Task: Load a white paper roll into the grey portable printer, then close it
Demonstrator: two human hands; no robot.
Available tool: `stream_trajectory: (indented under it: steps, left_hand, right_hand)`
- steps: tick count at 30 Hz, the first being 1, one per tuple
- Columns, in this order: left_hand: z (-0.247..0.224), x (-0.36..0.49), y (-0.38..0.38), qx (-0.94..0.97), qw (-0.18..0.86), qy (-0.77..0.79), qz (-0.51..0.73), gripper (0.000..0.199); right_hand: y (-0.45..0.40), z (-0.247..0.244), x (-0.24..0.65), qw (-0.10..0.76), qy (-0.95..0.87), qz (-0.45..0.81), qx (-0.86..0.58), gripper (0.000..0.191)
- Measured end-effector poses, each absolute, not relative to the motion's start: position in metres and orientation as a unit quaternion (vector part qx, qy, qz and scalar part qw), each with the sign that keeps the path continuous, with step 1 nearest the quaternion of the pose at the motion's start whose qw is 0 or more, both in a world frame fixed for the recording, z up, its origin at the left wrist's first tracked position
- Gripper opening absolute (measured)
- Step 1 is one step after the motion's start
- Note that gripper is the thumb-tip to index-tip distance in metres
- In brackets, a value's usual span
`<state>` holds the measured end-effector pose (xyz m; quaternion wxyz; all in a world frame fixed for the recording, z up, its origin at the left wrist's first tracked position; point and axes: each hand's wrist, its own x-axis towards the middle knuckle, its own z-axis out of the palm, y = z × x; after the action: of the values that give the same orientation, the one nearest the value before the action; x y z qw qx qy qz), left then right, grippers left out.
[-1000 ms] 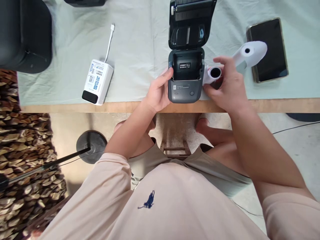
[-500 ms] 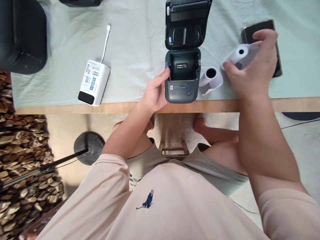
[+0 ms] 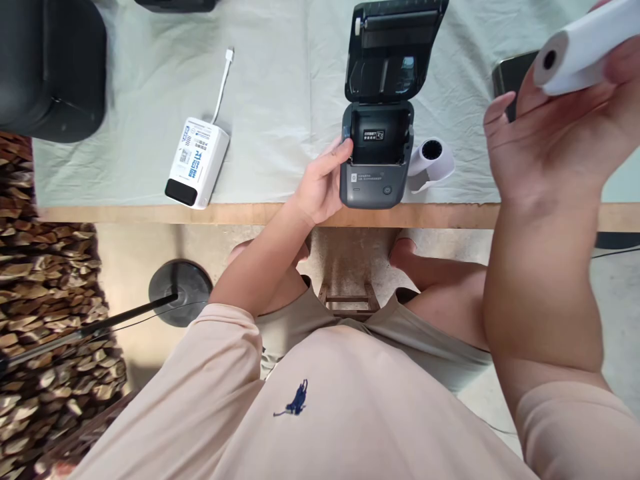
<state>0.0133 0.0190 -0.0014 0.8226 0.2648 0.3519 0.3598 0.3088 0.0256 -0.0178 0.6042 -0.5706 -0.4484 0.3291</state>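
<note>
A dark grey label printer [image 3: 375, 177] stands at the table's front edge with its lid [image 3: 393, 53] swung up and its paper bay bare. My left hand [image 3: 323, 183] grips the printer's left side, thumb on the rim. Raised at the upper right, my right hand [image 3: 555, 140] is closed around a white paper roll [image 3: 575, 50] whose core hole faces left. A second, smaller paper roll [image 3: 420, 160] with a dark core lies just right of the printer, its loose end curling out. Behind my right hand is a partly covered smartphone [image 3: 515, 73].
To the left lies a white power bank [image 3: 197, 160] with a short cable [image 3: 223, 87]. A black padded case [image 3: 55, 67] occupies the far left, and another dark object [image 3: 175, 3] sits at the top edge. The wooden table edge [image 3: 240, 213] runs along the front.
My right hand has lifted the white paper roll off the table, moving up and right and turning palm upward. My left hand still holds the printer; the whole view has shifted slightly.
</note>
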Motion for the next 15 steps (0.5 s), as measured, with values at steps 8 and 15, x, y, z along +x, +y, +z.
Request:
stream_trajectory:
  steps: [8, 15]
  left_hand:
    - [-0.004, 0.015, 0.017, 0.262, 0.814, 0.367, 0.367, 0.018]
    - [-0.001, 0.017, 0.012, 0.249, 0.819, 0.365, 0.367, 0.013]
  right_hand:
    - [-0.001, 0.038, 0.226, 0.525, -0.662, 0.178, -0.504, 0.036]
    - [-0.011, 0.036, 0.207, 0.295, -0.753, 0.020, -0.587, 0.042]
